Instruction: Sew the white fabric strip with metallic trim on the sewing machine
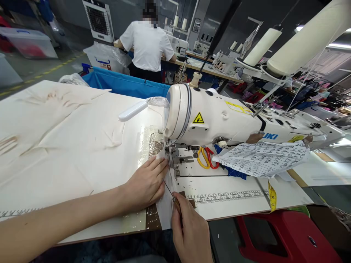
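Note:
My left hand point(145, 182) lies flat with its fingers stretched out on a strip of thin white fabric point(165, 213), just in front of the needle area of a white sewing machine point(211, 113). In my right hand point(192, 232) is an awl point(175, 201) with a thin metal shaft and a brownish handle. Its tip points up and left at the fabric beside my left fingers. Whether the tip touches the cloth is hard to tell. The presser foot point(169, 155) stands right beyond my left fingertips.
Loose pale fabric pieces point(55, 128) spread over the table's left side. Scissors point(208, 157), a written paper sheet point(263, 157) and a tape measure point(272, 197) are right. A red stool point(290, 233) stands below. A blue bin point(126, 80) and a seated co-worker point(149, 45) are behind.

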Motion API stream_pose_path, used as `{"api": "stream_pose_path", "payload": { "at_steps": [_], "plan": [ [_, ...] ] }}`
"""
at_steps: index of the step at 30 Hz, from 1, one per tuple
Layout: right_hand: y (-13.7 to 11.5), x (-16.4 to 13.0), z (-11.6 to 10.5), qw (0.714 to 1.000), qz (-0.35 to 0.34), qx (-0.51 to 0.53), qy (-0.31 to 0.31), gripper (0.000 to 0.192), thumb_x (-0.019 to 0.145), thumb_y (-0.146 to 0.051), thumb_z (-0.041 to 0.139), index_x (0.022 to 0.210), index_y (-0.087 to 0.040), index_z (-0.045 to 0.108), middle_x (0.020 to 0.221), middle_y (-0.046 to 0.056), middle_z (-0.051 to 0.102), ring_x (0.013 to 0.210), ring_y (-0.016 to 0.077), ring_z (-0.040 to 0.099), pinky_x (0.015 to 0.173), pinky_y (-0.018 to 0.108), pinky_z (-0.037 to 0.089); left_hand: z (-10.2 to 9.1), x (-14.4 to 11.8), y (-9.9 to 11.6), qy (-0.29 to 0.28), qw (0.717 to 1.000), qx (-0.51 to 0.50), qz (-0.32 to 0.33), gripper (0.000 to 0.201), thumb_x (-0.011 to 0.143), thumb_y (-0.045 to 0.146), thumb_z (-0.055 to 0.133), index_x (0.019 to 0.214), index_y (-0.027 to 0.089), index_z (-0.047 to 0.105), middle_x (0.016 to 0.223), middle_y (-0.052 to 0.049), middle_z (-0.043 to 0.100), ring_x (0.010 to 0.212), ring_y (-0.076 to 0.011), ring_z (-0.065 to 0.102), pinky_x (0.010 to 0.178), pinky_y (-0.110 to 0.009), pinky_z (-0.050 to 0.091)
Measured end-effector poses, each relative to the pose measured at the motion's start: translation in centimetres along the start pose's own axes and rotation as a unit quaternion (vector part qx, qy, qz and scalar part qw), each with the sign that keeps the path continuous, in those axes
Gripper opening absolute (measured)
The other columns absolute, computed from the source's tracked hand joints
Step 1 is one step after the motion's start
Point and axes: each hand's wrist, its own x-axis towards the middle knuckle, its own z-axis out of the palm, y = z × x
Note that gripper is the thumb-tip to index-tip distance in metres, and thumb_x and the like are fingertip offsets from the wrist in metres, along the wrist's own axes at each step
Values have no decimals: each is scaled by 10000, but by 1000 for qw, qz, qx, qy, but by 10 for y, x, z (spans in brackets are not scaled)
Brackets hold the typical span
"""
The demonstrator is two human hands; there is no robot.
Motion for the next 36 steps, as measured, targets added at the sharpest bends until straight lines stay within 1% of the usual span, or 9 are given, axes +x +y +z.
{"api": "stream_pose_path", "payload": {
  "at_steps": [7, 12, 17, 21, 24, 28, 31, 34, 36],
  "plan": [
    [0, 9, 5, 1000, 12, -17, -10, 363, 1013, -147, 262, 1121, -138, 608, 869, 77, 773, 673, 172, 758, 496, 229, 543, 1, 5, -9, 4, 1000, 6, -14, 459, 926, 209, 447, 1337, 37, 554, 1388, -202, 534, 1349, -339, 422, 1165, -522, 304],
    [1, 18, 10, 1000, -2, -22, -1, 368, 977, -120, 279, 1094, -120, 628, 908, 93, 786, 691, 184, 769, 498, 241, 561, -4, 12, -11, -15, 999, 15, -47, 444, 900, 218, 482, 1299, 50, 578, 1248, -201, 571, 1215, -348, 469, 1063, -527, 393],
    [3, 22, 17, 1000, -5, 0, 12, 358, 956, -124, 309, 1069, -87, 647, 929, 116, 792, 704, 208, 776, 520, 266, 591, 2, 17, -21, -26, 998, 34, -42, 449, 897, 195, 510, 1315, 43, 571, 1274, -196, 584, 1207, -325, 507, 1083, -501, 384],
    [4, 15, 17, 996, 48, 67, -18, 333, 982, -182, 342, 1100, -116, 646, 997, 112, 789, 795, 210, 779, 584, 253, 607, 2, 18, -28, -9, 997, 73, -21, 366, 934, 92, 455, 1269, 70, 600, 1301, -153, 603, 1250, -281, 509, 1159, -480, 307],
    [2, 8, 15, 993, 74, 85, -40, 331, 989, -198, 350, 1116, -133, 648, 987, 101, 787, 781, 212, 776, 583, 259, 600, -3, 16, -24, 3, 996, 88, -17, 354, 939, 59, 416, 1232, 45, 614, 1272, -162, 622, 1255, -282, 508, 1173, -475, 286],
    [-2, 5, 11, 993, 74, 87, -37, 331, 975, -187, 357, 1091, -116, 660, 889, 101, 784, 685, 216, 764, 526, 260, 573, -1, 10, -12, 13, 998, 55, 5, 339, 947, 199, 468, 1181, 35, 651, 1295, -185, 612, 1254, -309, 514, 1124, -437, 356],
    [0, -1, 9, 989, 87, 110, -57, 335, 986, -207, 360, 1114, -127, 658, 899, 103, 780, 690, 214, 759, 527, 246, 559, 6, 7, -7, 36, 999, 37, 10, 368, 950, 276, 488, 1165, 33, 660, 1305, -197, 607, 1265, -318, 514, 1112, -439, 361],
    [8, -12, 8, 976, 143, 146, -78, 335, 1016, -282, 381, 1171, -161, 653, 960, 97, 779, 762, 208, 760, 585, 227, 563, 8, 6, -7, 33, 998, 49, 15, 379, 943, 224, 473, 1216, 11, 627, 1314, -202, 601, 1251, -313, 529, 1102, -444, 359],
    [15, -18, 7, 965, 190, 167, -70, 355, 1018, -360, 410, 1184, -176, 664, 986, 101, 776, 791, 211, 753, 598, 221, 566, 6, 7, -7, 22, 998, 57, 20, 386, 926, 178, 471, 1242, 1, 606, 1317, -206, 596, 1251, -316, 527, 1104, -444, 348]
  ]
}}
